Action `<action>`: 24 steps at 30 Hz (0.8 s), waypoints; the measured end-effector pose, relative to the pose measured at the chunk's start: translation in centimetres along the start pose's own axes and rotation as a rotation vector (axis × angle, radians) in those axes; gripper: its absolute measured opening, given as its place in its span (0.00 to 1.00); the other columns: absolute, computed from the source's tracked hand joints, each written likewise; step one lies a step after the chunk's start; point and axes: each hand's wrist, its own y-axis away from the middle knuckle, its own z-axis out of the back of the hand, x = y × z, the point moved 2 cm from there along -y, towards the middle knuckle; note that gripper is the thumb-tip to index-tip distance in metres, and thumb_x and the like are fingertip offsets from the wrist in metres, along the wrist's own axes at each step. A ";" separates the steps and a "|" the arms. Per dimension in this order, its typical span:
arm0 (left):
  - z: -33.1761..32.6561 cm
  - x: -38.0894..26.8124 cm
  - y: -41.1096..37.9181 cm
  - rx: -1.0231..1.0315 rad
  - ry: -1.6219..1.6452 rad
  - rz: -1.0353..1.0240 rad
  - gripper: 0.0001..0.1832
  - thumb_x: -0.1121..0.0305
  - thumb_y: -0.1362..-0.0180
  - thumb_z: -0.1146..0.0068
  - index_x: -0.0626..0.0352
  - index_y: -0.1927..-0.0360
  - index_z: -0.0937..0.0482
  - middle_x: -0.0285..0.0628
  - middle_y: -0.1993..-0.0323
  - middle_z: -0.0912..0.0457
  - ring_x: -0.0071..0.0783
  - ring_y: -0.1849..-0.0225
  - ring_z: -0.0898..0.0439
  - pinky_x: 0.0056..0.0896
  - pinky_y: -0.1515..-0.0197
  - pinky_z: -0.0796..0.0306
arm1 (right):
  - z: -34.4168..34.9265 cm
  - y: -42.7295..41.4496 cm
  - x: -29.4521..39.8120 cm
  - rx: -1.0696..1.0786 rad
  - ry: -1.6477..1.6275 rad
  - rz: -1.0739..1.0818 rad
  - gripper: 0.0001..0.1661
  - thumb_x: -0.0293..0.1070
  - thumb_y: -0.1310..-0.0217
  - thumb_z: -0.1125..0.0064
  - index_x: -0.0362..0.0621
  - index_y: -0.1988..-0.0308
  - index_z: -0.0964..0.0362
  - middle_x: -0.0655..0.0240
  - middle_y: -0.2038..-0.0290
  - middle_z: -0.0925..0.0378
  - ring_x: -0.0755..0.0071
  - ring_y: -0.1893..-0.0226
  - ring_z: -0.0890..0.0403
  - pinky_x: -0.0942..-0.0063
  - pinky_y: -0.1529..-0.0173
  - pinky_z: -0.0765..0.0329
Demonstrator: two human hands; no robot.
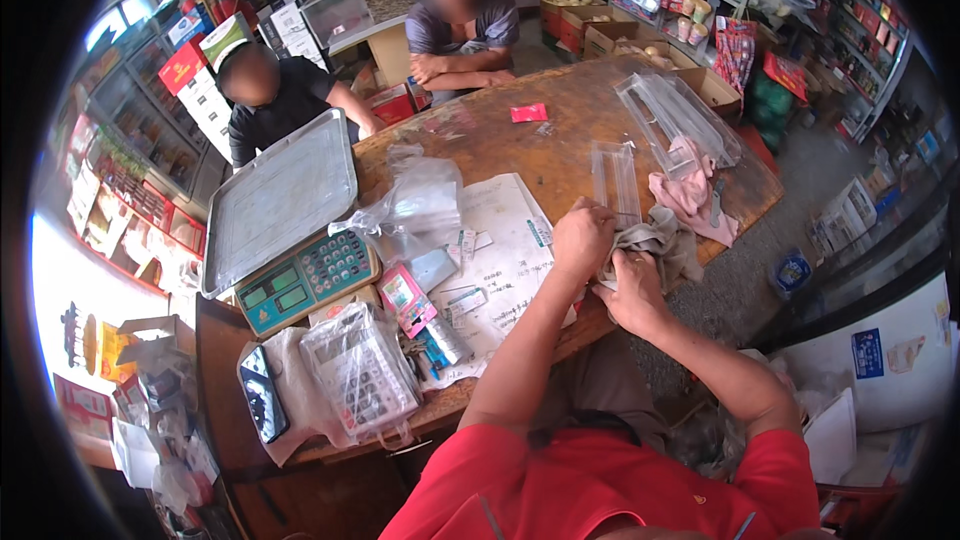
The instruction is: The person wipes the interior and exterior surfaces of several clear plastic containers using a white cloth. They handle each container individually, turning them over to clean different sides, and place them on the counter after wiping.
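Observation:
My left hand [583, 234] has its fingers curled at the near end of a clear plastic tray-like piece [616, 176], seemingly gripping its edge. Bunched under my right hand [636, 289] is a grey-beige cloth [664, 244], which the fingers grasp; it covers part of the plastic's near end. A pink cloth [686, 191] lies just beyond, with a small metal blade-like tool [717, 202] on it. More long clear plastic pieces [675, 120] rest behind that cloth. Left of my hands, sheets of paper with handwriting [510, 277] lie on the wooden table [480, 139].
A digital scale [304, 277] with a metal pan [285, 199] stands at left. Near it are a bagged calculator [360, 375], a phone [262, 394] and clear plastic bags [420, 195]. A red packet [529, 113] lies farther back. Two people sit across the table.

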 end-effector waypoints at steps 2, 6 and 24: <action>-0.2 0.1 0.1 0.001 0.000 -0.008 0.08 0.65 0.51 0.41 0.54 0.70 0.14 0.41 0.64 0.18 0.43 0.62 0.19 0.40 0.58 0.25 | 0.4 0.0 0.3 0.003 0.003 -0.061 0.25 0.32 0.59 0.28 0.34 0.63 0.32 0.50 0.67 0.23 0.43 0.60 0.24 0.54 0.51 0.33; -0.6 0.0 0.2 -0.008 -0.013 -0.015 0.08 0.65 0.50 0.42 0.54 0.72 0.15 0.41 0.64 0.18 0.44 0.64 0.18 0.43 0.59 0.25 | 0.6 0.0 0.3 0.028 0.045 -0.075 0.22 0.33 0.58 0.29 0.36 0.64 0.32 0.51 0.69 0.22 0.46 0.63 0.22 0.55 0.50 0.32; -0.3 0.1 0.3 -0.049 -0.008 -0.062 0.07 0.65 0.50 0.42 0.54 0.71 0.15 0.40 0.65 0.18 0.43 0.64 0.18 0.40 0.61 0.25 | 4.0 -1.1 1.4 0.362 0.205 0.093 0.17 0.35 0.51 0.34 0.35 0.67 0.30 0.48 0.70 0.22 0.44 0.63 0.23 0.56 0.50 0.31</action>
